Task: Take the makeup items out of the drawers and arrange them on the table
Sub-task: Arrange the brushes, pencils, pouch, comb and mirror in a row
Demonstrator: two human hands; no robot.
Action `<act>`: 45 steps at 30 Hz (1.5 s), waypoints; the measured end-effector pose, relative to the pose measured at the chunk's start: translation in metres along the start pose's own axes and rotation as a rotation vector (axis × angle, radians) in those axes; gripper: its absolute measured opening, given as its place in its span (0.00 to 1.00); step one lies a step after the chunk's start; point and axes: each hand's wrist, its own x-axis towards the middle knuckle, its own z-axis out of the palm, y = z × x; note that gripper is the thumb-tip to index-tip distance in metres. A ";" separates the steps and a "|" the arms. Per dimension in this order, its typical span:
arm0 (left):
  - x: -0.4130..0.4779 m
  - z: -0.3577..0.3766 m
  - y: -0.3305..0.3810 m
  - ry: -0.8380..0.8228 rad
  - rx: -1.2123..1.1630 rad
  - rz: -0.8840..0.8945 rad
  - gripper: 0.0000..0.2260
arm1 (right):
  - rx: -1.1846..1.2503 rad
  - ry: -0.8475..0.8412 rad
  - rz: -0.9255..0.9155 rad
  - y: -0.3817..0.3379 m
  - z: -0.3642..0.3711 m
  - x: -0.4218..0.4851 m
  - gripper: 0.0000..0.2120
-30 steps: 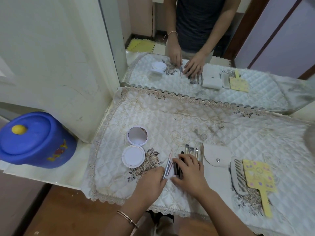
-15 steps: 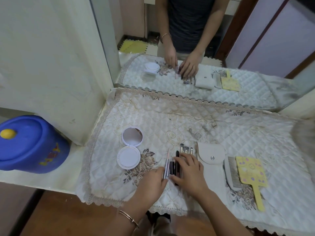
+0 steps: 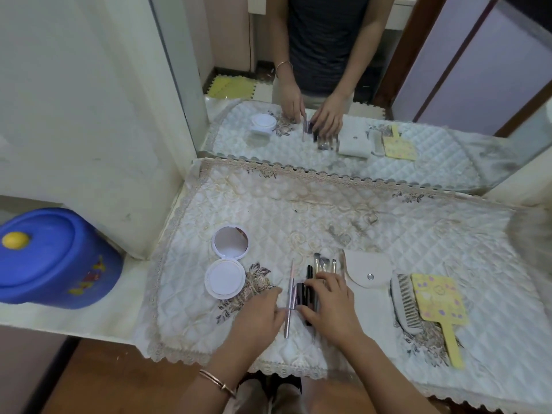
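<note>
- Lying in a row near the front edge of the quilt-covered worktop (image 3: 298, 210) were a slim pen (image 3: 286, 325), a dark tube (image 3: 300, 291) and brushes (image 3: 322, 262);
- right hand (image 3: 331, 306): grip curled, pinching the dark tube;
- left hand (image 3: 257, 312): fingertips against the slim pen; grip could not be told;
- open compact (image 3: 227, 264) lay to their left; pouch (image 3: 367, 273), comb (image 3: 404, 303) and hand mirror (image 3: 436, 300) to their right.

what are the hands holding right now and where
Left hand pinches the slim pink pencil at its lower half; right hand grips a dark tube by its two ends.
</note>
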 end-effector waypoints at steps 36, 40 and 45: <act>-0.001 -0.002 -0.010 0.055 0.027 -0.057 0.41 | -0.003 0.135 0.275 0.047 -0.008 -0.037 0.31; 0.001 -0.001 -0.009 0.055 0.057 -0.063 0.42 | 0.001 0.142 0.239 0.051 -0.007 -0.038 0.37; 0.001 -0.001 -0.004 0.046 0.044 -0.098 0.44 | 0.016 0.132 0.235 0.054 -0.011 -0.039 0.38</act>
